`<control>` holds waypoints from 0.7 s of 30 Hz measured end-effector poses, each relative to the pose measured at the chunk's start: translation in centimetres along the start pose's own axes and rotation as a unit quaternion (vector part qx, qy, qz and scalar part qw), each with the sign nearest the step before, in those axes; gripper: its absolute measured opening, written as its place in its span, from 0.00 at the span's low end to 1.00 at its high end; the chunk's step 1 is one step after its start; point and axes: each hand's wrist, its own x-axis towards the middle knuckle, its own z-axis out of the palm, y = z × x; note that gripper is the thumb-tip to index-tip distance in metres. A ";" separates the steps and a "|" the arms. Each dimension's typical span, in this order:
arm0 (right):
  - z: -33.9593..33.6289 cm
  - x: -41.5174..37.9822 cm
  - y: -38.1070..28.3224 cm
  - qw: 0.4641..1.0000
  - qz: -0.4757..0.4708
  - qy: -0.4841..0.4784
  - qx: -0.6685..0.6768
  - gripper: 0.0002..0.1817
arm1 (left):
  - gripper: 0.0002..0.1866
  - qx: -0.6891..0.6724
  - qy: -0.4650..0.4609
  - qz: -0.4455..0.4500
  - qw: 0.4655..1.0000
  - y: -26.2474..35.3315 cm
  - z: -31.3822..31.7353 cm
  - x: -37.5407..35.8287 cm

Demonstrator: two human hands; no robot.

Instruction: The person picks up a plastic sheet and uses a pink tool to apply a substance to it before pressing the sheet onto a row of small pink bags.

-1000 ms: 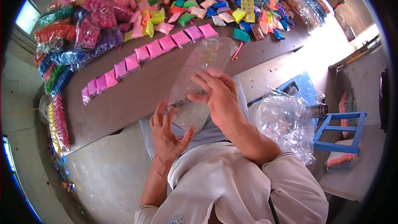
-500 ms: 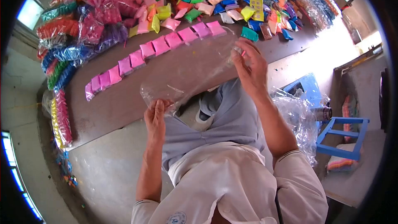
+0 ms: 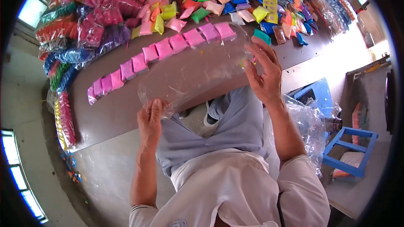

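A long clear plastic bag stretches between my hands above the near part of the table. My left hand is closed on its left end, thumb pressed against the fingers. At the bag's right end is my right hand, with thumb and fingers spread apart; the bag's edge lies close to the fingertips, and contact is hard to make out. Beyond the bag, several pink and mauve packets lie in a slanting row on the brown table. Near my right fingertips sits a teal packet.
Loose packets of many colours are heaped at the back. Bagged bundles are stacked at the back left, with a pink strip of packets on the left edge. To my right are crumpled clear plastic and a blue stool frame.
My right hand has moved right and its fingers have spread. My left hand has shifted slightly left, and the bag now spans a wider gap.
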 end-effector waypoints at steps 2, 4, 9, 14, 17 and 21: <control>-0.6 0.4 0.0 1.000 -0.012 -0.003 -0.010 0.21 | 0.21 0.092 -0.022 -0.028 0.995 0.4 -0.3 1.0; -0.7 0.4 0.3 1.000 -0.022 -0.008 -0.021 0.20 | 0.21 0.097 -0.035 -0.029 0.994 0.5 0.0 1.9; -0.4 -0.7 2.6 0.988 0.119 0.031 0.096 0.16 | 0.22 0.003 -0.037 -0.080 0.996 -1.2 0.8 3.3; -2.2 0.2 8.6 0.949 0.305 -0.021 -0.074 0.17 | 0.22 0.010 -0.017 -0.085 0.996 -1.8 0.5 4.4; -2.3 0.8 10.8 0.922 0.334 -0.128 -0.148 0.28 | 0.22 0.039 -0.017 -0.077 0.996 -1.9 0.5 5.0; -1.2 1.3 10.6 0.886 0.367 -0.224 -0.175 0.30 | 0.21 0.040 -0.017 -0.076 0.996 -1.6 0.9 5.0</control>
